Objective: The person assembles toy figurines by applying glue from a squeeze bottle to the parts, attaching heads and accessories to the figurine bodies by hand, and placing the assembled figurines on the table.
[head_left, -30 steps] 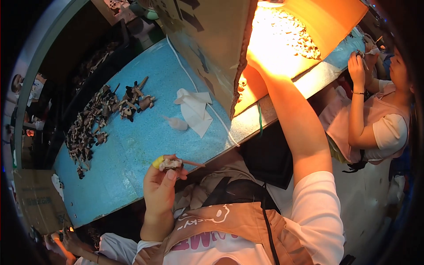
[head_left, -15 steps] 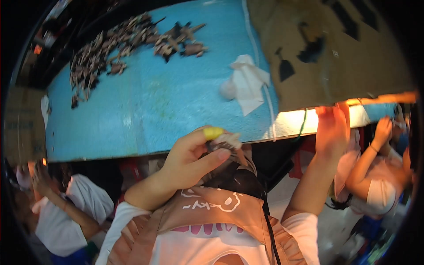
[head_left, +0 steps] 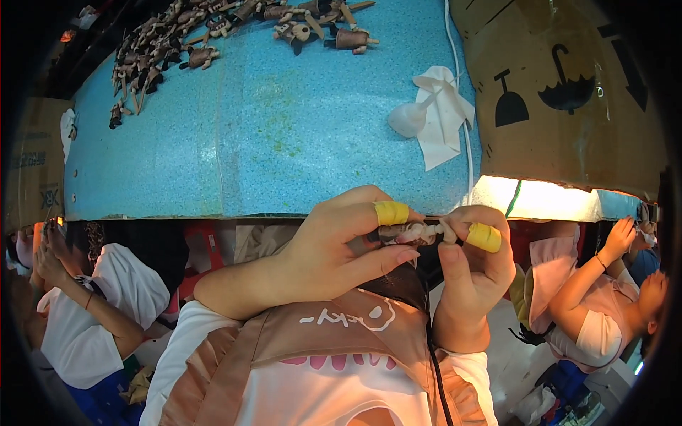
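Observation:
My left hand [head_left: 341,241] is closed round a small figurine [head_left: 403,234], brown and cream, held sideways just off the near edge of the table. Its build resembles the figurines on the table. My right hand [head_left: 472,259] pinches a small pale piece [head_left: 447,231] between thumb and index finger, right against the figurine's right end. Whether that piece is joined to the figurine, I cannot tell. Yellow tape wraps both index fingers. Parts of the figurine are hidden by my left fingers.
Several brown figurines [head_left: 202,57] lie heaped at the far left of the blue table [head_left: 270,163]. A white squeeze bottle [head_left: 408,119] rests on a white cloth [head_left: 442,135], beside a white cord. A cardboard box [head_left: 554,78] stands at right. Other people [head_left: 597,305] sit on both sides.
My right hand has come left from the bright gap below the cardboard box to the figurine and now pinches a small pale piece there. My left hand still holds the figurine. The view has shifted.

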`<action>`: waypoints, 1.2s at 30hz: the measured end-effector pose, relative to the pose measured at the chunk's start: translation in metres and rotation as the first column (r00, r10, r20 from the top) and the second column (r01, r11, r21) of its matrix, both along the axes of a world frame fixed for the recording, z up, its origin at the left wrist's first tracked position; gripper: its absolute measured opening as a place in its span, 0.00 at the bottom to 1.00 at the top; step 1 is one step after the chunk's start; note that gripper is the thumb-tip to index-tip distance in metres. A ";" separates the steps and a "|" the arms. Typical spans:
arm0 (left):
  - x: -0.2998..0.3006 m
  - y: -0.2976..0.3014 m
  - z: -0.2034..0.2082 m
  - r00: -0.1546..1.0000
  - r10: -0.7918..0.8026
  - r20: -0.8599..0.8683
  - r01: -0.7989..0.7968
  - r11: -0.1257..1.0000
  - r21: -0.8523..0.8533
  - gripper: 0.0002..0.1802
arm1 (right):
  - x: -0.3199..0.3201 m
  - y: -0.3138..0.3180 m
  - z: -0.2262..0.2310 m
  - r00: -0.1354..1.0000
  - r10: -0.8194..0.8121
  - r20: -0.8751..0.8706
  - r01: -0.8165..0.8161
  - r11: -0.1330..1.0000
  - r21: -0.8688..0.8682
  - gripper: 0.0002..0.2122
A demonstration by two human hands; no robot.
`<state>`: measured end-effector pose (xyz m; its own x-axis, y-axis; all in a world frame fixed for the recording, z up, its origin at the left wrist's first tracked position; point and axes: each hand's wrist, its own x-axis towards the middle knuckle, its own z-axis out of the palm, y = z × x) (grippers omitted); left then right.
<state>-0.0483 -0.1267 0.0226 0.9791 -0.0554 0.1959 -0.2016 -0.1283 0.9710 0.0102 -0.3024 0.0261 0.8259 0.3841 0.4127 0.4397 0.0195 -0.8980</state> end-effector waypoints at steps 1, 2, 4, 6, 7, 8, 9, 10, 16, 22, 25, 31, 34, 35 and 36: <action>0.000 0.000 -0.001 1.000 0.001 -0.003 -0.001 1.000 -0.006 0.19 | -0.001 0.000 0.000 1.000 0.001 -0.003 -0.001 1.000 -0.006 0.11; 0.000 0.001 -0.002 1.000 -0.008 -0.013 0.009 1.000 0.013 0.18 | -0.002 -0.001 0.000 0.998 0.013 0.066 -0.011 0.999 -0.036 0.11; 0.000 0.002 -0.001 1.000 -0.015 -0.026 0.016 0.999 0.030 0.18 | -0.003 -0.002 0.003 0.991 0.031 0.131 -0.023 0.997 -0.067 0.12; 0.001 0.002 0.001 0.999 -0.023 0.023 0.020 0.994 0.109 0.19 | -0.002 -0.003 0.009 0.996 0.011 0.091 0.005 0.984 -0.179 0.12; 0.001 0.002 0.001 0.999 -0.028 0.021 0.025 0.994 0.106 0.19 | 0.000 -0.003 0.008 0.996 0.007 0.089 0.009 0.983 -0.181 0.12; 0.000 0.001 0.001 0.999 -0.033 0.016 0.032 0.995 0.092 0.19 | 0.002 -0.003 0.007 0.999 0.027 0.040 -0.023 0.995 -0.100 0.12; 0.000 0.001 0.001 0.999 -0.040 0.010 0.039 0.996 0.076 0.19 | 0.003 -0.003 0.007 0.999 0.050 -0.008 -0.051 0.999 -0.017 0.12; 0.000 0.001 0.000 0.999 -0.045 0.008 0.044 0.996 0.074 0.19 | 0.001 -0.004 0.007 0.999 0.024 -0.046 -0.026 0.999 -0.039 0.12; 0.000 0.000 0.003 0.999 -0.051 0.016 0.049 0.991 0.127 0.19 | 0.004 -0.010 0.009 0.974 -0.014 0.225 0.069 0.969 -0.238 0.13; 0.004 0.000 0.000 0.995 -0.098 0.029 0.093 0.984 0.151 0.18 | -0.001 -0.008 0.010 0.883 -0.028 0.469 0.205 0.921 -0.330 0.13; 0.004 -0.002 0.000 0.996 -0.092 0.017 0.091 0.995 0.031 0.17 | -0.004 -0.006 0.006 0.776 -0.045 0.629 0.316 0.891 -0.327 0.11; 0.007 -0.003 0.004 0.979 -0.163 -0.121 0.144 0.978 -0.149 0.18 | -0.008 -0.006 0.002 0.765 -0.085 0.639 0.338 0.897 -0.284 0.12; 0.009 -0.002 0.006 0.986 -0.166 0.026 0.163 0.983 0.086 0.19 | -0.005 -0.014 0.002 0.984 -0.020 0.176 0.055 0.978 -0.200 0.12; 0.008 -0.005 0.004 0.988 -0.146 0.047 0.141 0.986 0.088 0.19 | -0.004 -0.015 0.001 0.985 -0.025 0.171 0.059 0.978 -0.199 0.12; 0.007 -0.006 0.003 0.989 -0.127 0.074 0.121 0.989 0.087 0.19 | -0.004 -0.015 0.002 0.977 -0.011 0.213 0.061 0.971 -0.233 0.12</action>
<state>-0.0415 -0.1326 0.0258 0.9451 -0.1944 0.2627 -0.2970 -0.1756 0.9386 0.0059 -0.3176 0.0278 0.7463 0.4633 0.4779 0.6139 -0.2017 -0.7632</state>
